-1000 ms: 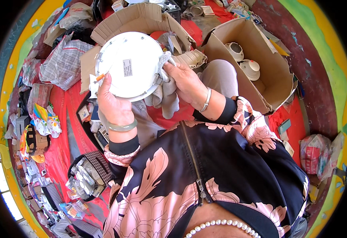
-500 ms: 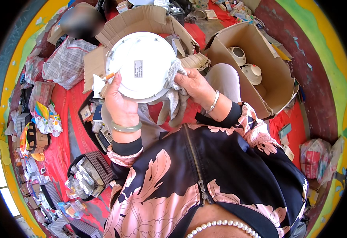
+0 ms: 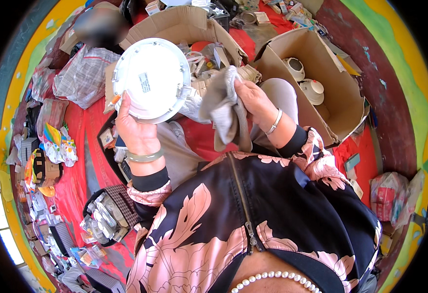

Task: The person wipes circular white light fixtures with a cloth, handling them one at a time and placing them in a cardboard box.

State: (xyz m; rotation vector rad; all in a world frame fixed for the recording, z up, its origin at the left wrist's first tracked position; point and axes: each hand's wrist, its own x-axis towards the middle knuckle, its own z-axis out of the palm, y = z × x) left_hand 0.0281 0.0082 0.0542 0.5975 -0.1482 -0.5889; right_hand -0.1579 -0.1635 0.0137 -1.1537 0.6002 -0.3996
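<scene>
A round white ceiling panel light [image 3: 162, 93] is held up by my left hand [image 3: 139, 134], which grips its lower left edge. Its back faces me, showing a small printed label, screws round the rim and spring clips at the sides. A small orange piece [image 3: 115, 99] shows beside my left thumb. Bunched in my right hand [image 3: 260, 105] is a grey knitted cloth [image 3: 226, 110], perhaps a work glove, hanging down to the right of the light and apart from it.
Beyond the light stands an open cardboard box [image 3: 167, 25] of mixed parts. Another carton [image 3: 341, 110] at right contains white round lamp housings [image 3: 312, 91]. A checked bin [image 3: 126, 207] of packaged items sits at lower left, near a plaid bag [image 3: 82, 78]. Red sheeting [image 3: 74, 171] covers the floor.
The light has moved left in my left hand and tilted slightly. My right hand has drawn the cloth away from the light's edge, rightward.
</scene>
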